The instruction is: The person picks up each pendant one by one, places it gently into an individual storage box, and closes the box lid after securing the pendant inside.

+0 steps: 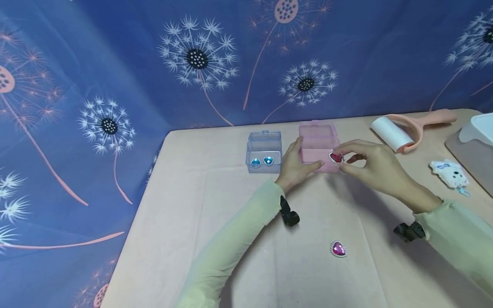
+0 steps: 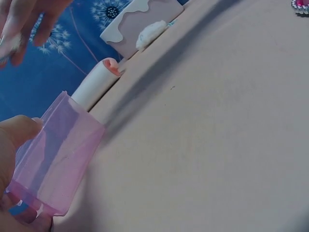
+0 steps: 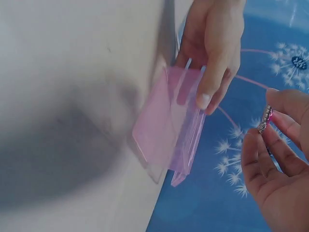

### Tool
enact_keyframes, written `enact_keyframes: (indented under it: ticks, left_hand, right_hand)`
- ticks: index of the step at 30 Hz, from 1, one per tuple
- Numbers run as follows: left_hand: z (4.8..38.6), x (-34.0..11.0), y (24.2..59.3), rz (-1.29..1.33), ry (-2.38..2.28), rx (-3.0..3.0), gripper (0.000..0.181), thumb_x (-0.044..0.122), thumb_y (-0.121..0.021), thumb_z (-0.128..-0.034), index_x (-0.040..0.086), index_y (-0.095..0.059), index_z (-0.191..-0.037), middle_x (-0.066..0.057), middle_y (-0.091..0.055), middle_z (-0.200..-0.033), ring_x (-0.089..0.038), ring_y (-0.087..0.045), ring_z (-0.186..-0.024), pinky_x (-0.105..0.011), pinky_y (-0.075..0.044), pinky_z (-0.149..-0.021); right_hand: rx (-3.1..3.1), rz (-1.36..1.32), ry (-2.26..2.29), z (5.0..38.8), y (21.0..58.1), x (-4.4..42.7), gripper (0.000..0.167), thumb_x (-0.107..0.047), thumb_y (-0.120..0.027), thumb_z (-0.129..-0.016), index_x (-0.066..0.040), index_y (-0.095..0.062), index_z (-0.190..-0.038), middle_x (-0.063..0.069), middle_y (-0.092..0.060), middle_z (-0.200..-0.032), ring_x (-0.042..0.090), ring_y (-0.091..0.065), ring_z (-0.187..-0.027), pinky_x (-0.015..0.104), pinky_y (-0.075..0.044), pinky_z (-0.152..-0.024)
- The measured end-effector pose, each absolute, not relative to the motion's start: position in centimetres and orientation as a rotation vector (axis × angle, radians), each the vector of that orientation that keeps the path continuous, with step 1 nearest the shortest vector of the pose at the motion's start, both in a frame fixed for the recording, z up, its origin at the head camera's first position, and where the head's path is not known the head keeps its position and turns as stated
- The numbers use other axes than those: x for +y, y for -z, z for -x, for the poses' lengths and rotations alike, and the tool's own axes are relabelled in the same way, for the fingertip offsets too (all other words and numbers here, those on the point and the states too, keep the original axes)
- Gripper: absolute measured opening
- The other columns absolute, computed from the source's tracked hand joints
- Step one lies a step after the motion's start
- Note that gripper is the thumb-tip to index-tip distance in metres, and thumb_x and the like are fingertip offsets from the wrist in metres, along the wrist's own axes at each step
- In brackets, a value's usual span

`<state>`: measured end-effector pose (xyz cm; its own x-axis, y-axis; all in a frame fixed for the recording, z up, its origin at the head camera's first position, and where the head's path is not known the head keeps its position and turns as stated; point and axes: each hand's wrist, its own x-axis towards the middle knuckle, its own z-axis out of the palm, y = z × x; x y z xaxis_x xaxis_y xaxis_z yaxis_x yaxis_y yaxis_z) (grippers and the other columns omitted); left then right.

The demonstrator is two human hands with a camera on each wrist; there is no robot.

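Head view shows that a red gem point(image 1: 336, 158) is pinched between the thumb and fingers of the right hand point(image 1: 375, 169), over the right front corner of an open pink box point(image 1: 327, 168). In the right wrist view, the gem is seen edge-on at the fingertips, apart from the box. The pink box is gripped by the left hand point(image 1: 293, 167): its thumb is laid on the front wall, and its other fingers, partly hidden, are set along the left side. Just left of these fingers, a blue box point(image 1: 263, 168) is standing open, with two blue gems point(image 1: 268, 160) inside. Well below the right fingers, a pink heart gem point(image 1: 339, 249) is lying on the table point(image 1: 208, 214).

The step in hand is judged to be the placing of the red gem into the pink box. The box should be kept steady by the left fingers, but without hard squeezing, because its thin-looking plastic may be bent. The gem should be carried leftward until it is fully inside the rim, then lowered before the right fingers are parted; if released too early, it could be caught on the wall or dropped outside.
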<state>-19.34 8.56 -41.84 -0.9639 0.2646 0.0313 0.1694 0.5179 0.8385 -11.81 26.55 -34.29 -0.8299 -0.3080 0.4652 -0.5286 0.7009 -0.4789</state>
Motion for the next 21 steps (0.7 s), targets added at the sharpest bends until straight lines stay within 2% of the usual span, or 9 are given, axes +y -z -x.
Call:
enact_keyframes:
  ticks: [5, 9, 13, 17, 21]
  left_hand:
    - [19.3, 8.5, 41.8, -0.38, -1.421, 2.657, 0.096, 0.031, -0.081, -0.0775, 0.011, -0.026, -0.153, -0.007, -0.038, -0.153, -0.022, -0.04, -0.14, -0.031, -0.035, -0.114]
    - [19.3, 8.6, 41.7, -0.391, -1.419, 2.66, 0.095, 0.03, -0.081, -0.0775, 0.01, -0.026, -0.153, -0.007, -0.039, -0.153, -0.022, -0.042, -0.139, -0.03, -0.035, -0.114]
    - [19.4, 8.6, 41.8, -0.399, -1.438, 2.656, 0.095, 0.03, -0.082, -0.0768, 0.009, -0.027, -0.152, -0.007, -0.039, -0.153, -0.021, -0.041, -0.139, -0.029, -0.034, -0.114]
    - [19.4, 8.5, 41.9, -0.395, -1.458, 2.639, 0.096, 0.029, -0.082, -0.0762, 0.01, -0.027, -0.153, -0.006, -0.038, -0.154, -0.021, -0.041, -0.139, -0.029, -0.035, -0.114]
    - [19.4, 8.5, 42.1, -0.4, -1.465, 2.644, 0.096, 0.029, -0.082, -0.0758, 0.01, -0.028, -0.152, -0.006, -0.038, -0.154, -0.02, -0.042, -0.138, -0.028, -0.036, -0.113]
  right_hand:
    - [-2.627, -0.593, -0.878, 14.3, 34.6, 26.2, 0.025, -0.001, -0.076, -0.077, -0.01, -0.073, -0.1, 0.003, -0.074, -0.096, -0.007, -0.061, -0.075, 0.005, -0.048, -0.069]
    - [-2.661, -0.568, -0.882, 15.9, 35.2, 25.8, 0.021, -0.002, -0.076, -0.078, -0.008, -0.073, -0.099, 0.005, -0.074, -0.094, 0.008, -0.068, -0.074, 0.009, -0.05, -0.068]
    - [-2.691, -0.593, -0.88, 17.1, 35.9, 25.3, 0.023, -0.001, -0.076, -0.078, -0.005, -0.072, -0.1, 0.01, -0.074, -0.095, 0.027, -0.071, -0.078, 0.025, -0.057, -0.068]
    - [-2.765, -0.617, -0.896, 18.2, 36.5, 24.7, 0.022, -0.001, -0.075, -0.078, -0.002, -0.071, -0.1, 0.016, -0.072, -0.097, 0.032, -0.071, -0.082, 0.043, -0.058, -0.071]
    - [-2.878, -0.616, -0.895, 19.1, 37.0, 23.9, 0.018, -0.003, -0.074, -0.08, -0.001, -0.071, -0.098, 0.016, -0.072, -0.096, 0.032, -0.071, -0.086, 0.044, -0.058, -0.074]
